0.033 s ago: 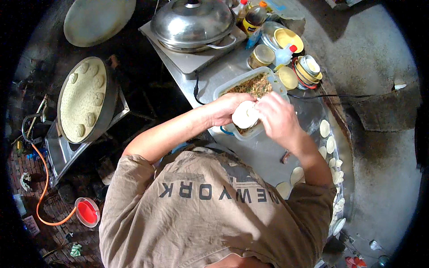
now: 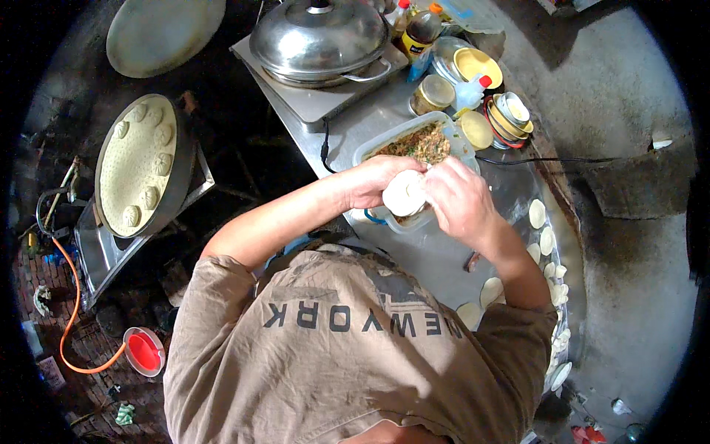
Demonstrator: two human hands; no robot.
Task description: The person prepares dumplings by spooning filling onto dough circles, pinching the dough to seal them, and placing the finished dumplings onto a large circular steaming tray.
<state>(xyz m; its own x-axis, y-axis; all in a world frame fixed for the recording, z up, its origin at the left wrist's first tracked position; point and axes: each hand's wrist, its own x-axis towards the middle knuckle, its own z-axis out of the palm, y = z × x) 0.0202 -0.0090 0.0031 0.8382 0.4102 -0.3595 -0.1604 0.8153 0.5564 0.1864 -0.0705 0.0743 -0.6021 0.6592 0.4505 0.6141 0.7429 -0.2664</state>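
Observation:
Over the plastic tub of minced filling [image 2: 362, 154], I hold a round white dough bun [image 2: 404, 194]. My left hand [image 2: 376, 180] is closed round its far left side, cupping it. The fingers of my right hand [image 2: 464, 198] are pinched together at the bun's right edge. Folds show near the middle of the dough; what lies inside is hidden. Part of the filling [image 2: 431, 143] shows beyond my hands.
Flat dough rounds [image 2: 538, 214] lie along the counter's right side. Beyond the tub stand a jar [image 2: 433, 94], bottles and stacked bowls [image 2: 510, 111]. A lidded pan [image 2: 318, 41] sits on a cooker at the back. Pleated buns rest in a steamer [image 2: 137, 174] at left.
My right fingers have shifted very slightly at the bun's edge. The bun and my left hand are nearly in the same place.

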